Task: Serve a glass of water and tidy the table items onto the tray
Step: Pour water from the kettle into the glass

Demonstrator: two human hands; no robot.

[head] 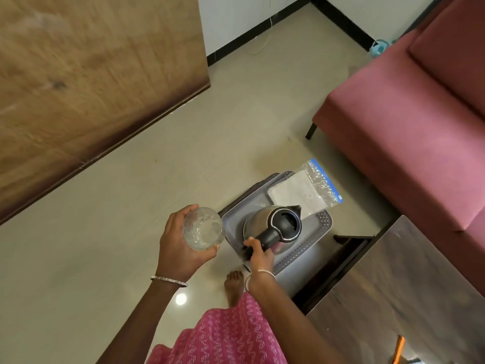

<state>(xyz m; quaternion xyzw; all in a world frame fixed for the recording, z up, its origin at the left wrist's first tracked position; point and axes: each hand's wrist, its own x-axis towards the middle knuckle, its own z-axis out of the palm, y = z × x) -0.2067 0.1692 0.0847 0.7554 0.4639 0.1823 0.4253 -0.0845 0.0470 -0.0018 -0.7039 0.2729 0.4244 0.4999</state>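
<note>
Nearest, a pink patterned garment [223, 332] hangs on the near side of the grey tray [301, 253], which lies on the pale floor. A bare foot [233, 282] stands just beside the tray's near left corner. The left hand [178, 248], a bangle at its wrist, is raised to the left of the tray with fingers and thumb curled round a clear glass [203, 228]; the glass's mouth tips toward the camera, and whether it holds any water is not clear. The right hand [259, 254] reaches over the tray's near edge and clasps the black handle of a steel kettle [256, 219]. The kettle is over the tray's left half, its spout pointing toward the far end; whether its base rests on the tray cannot be told. At the far end of the tray lies a folded white cloth [291, 195], and a clear zip bag [321, 179] with a blue strip lies against it, overhanging the far edge. Right of the tray is a dark wooden table [406, 285]. Beyond the tray, to the right, stands a maroon sofa [406, 114].
</note>
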